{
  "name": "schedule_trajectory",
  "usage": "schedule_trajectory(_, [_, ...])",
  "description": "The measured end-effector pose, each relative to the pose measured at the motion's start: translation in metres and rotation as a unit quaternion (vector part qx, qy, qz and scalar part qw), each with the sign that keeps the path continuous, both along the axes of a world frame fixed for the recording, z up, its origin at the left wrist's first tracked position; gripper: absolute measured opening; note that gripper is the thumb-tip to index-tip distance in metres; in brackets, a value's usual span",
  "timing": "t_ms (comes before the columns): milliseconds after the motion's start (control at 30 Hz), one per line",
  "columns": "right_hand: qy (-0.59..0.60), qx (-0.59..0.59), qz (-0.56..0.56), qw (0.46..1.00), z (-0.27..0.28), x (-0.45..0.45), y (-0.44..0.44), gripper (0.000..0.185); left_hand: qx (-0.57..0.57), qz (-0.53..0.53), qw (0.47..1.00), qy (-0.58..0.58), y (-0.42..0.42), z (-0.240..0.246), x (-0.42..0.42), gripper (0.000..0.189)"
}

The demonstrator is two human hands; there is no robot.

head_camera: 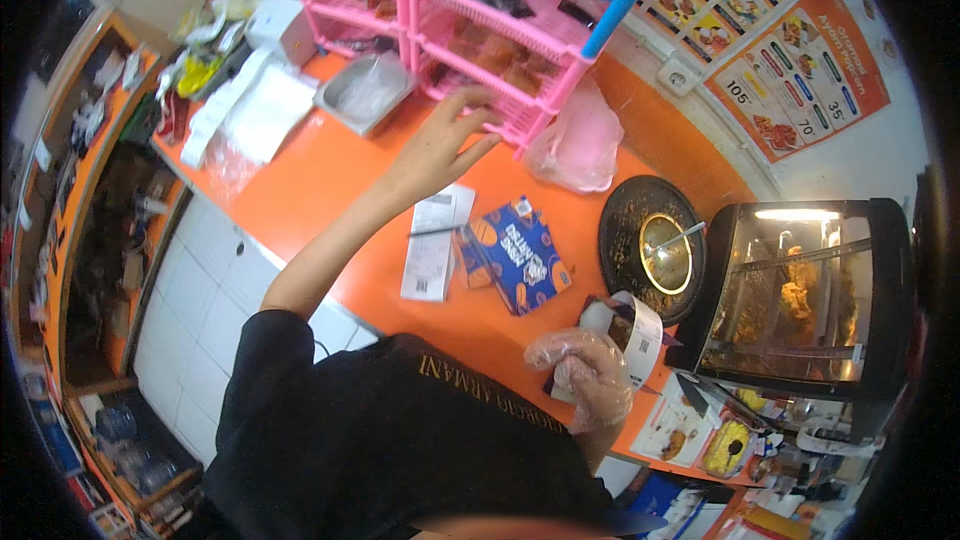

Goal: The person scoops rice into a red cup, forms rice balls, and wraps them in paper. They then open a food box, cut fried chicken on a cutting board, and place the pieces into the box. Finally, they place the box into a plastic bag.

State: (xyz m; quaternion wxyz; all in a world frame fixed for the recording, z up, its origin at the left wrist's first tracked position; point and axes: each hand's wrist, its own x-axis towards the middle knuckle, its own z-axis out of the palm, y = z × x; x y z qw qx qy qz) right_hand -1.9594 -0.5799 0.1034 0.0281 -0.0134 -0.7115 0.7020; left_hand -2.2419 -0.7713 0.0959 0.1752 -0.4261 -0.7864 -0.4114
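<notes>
My left hand (448,142) is bare and stretched out over the counter, its fingers apart and holding nothing that I can see. Its fingertips overlap the lower tier of a pink plastic rack (551,101); contact cannot be told. A clear plastic glove covers my right hand (589,375), whose fingers are curled. That hand is beside an open food box (598,317) with a curled printed receipt (643,341) on it. Whether the fingers grip the box is hidden. Between the hands lie a blue and orange printed paper packet (521,259) and a printed slip (429,262) with a dark pen across it.
To the right, a lit glass display warmer (795,300) holds fried food. Beside it sits a dark round pan (622,240) with a bowl (666,255) on it. A steel tray (360,120) and white paper sheets (262,112) lie at the far left. A pink plastic bag (581,142) hangs by the rack.
</notes>
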Motion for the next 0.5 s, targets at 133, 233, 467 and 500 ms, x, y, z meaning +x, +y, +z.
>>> schedule_trajectory(133, [-0.031, 0.028, -0.063, 0.997, -0.004, -0.005, 0.005, 0.023, 0.129, -0.011, 0.970, 0.206, 0.027, 0.091, -0.025, 0.013])
schedule_trajectory(233, [-0.076, -0.003, -0.058, 0.995, -0.008, -0.003, 0.005, 0.021, 0.211, 0.017, 0.943, 0.255, 0.064, 0.148, -0.088, 0.015])
schedule_trajectory(467, [-0.101, 0.032, -0.092, 0.990, -0.022, -0.008, 0.000, 0.024, -0.218, 0.143, 0.951, 0.168, 0.178, 0.160, -0.228, 0.027])
schedule_trajectory(500, [-0.100, 0.032, -0.092, 0.990, -0.024, -0.009, -0.001, 0.024, -0.202, 0.149, 0.952, 0.173, 0.180, 0.153, -0.233, 0.026])
